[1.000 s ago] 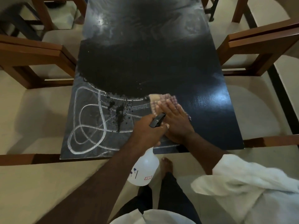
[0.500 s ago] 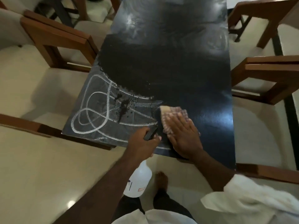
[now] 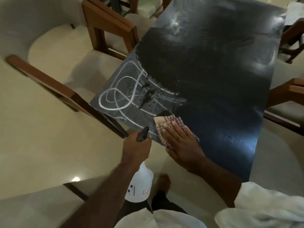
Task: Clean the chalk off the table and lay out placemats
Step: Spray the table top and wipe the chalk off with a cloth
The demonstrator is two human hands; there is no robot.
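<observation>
checked cloth (image 3: 165, 122) lies under the right hand (image 3: 181, 143), fingers (image 3: 174, 129) flat; left hand (image 3: 136, 146) apparently grips spray bottle (image 3: 139, 185).

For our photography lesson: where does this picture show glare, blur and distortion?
Head view: glare at the far end of the black table top and a bright spot on the glossy cream floor; motion blur on the brown wooden chair rail at left; wide-angle skew tilts the table edges.
</observation>
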